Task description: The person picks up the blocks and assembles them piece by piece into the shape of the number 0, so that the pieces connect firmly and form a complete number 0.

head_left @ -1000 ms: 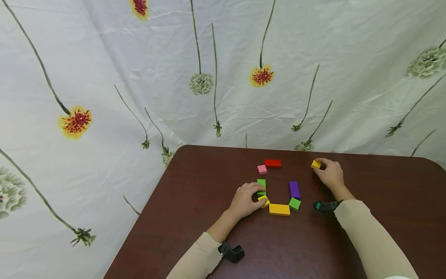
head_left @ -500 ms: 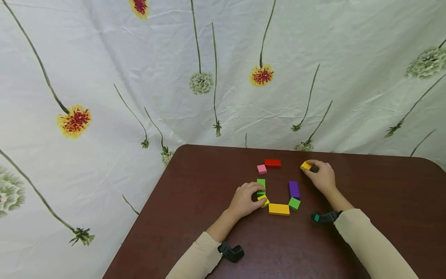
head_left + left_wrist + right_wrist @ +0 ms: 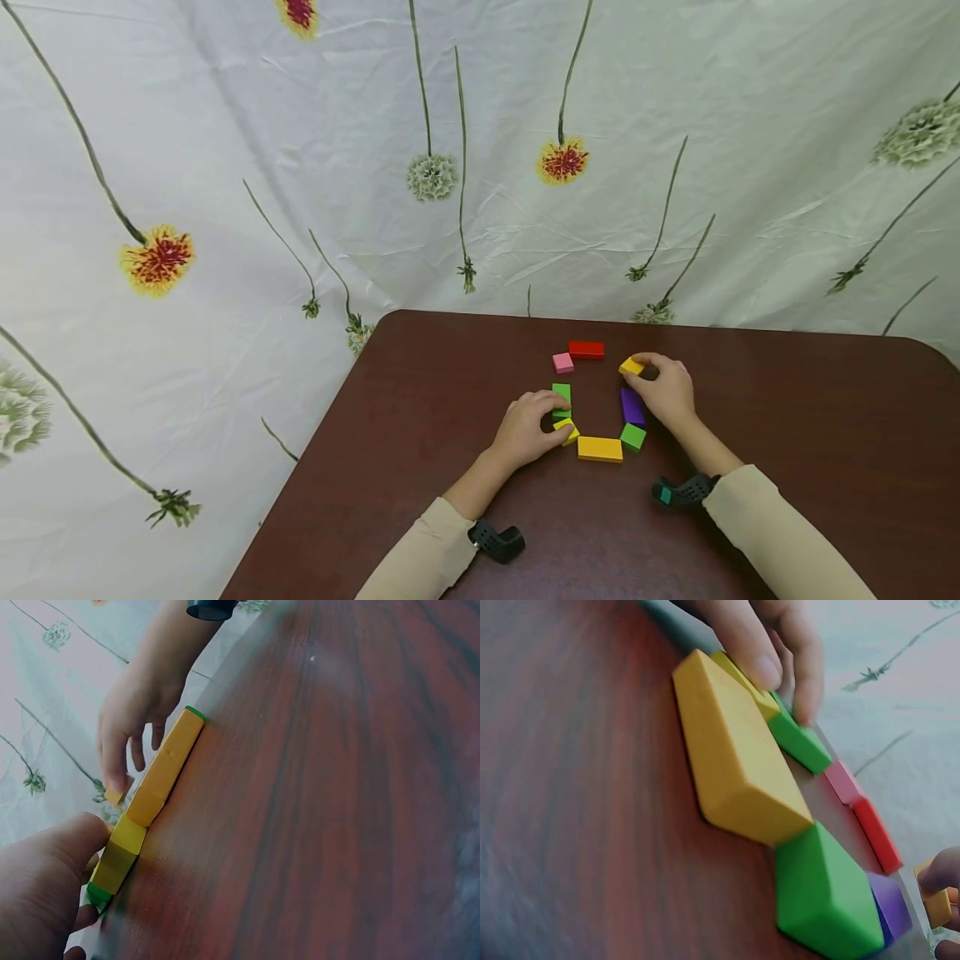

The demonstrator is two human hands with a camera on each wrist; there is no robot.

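Observation:
In the head view my left hand (image 3: 528,427) rests at the left of a block outline on the table. Its thumb is on the small yellow block (image 3: 563,434), and its index finger touches the green rectangular block (image 3: 559,390) behind it. My right hand (image 3: 666,390) pinches a small yellow-orange block (image 3: 631,367) between thumb and fingers, just behind the purple block (image 3: 632,408). In the right wrist view that yellow-orange block (image 3: 935,898) shows at the right edge. A long orange block (image 3: 600,450) and a green cube (image 3: 633,437) form the front of the outline.
A red block (image 3: 587,350) and a small pink block (image 3: 562,363) lie at the back of the outline. The dark brown table (image 3: 450,358) has a rounded far edge, with a flowered cloth (image 3: 495,233) hanging behind it. Each wrist wears a black band.
My right hand has moved left and slightly nearer with the yellow-orange block, from out at the right to the far end of the purple block. My left hand stays in place.

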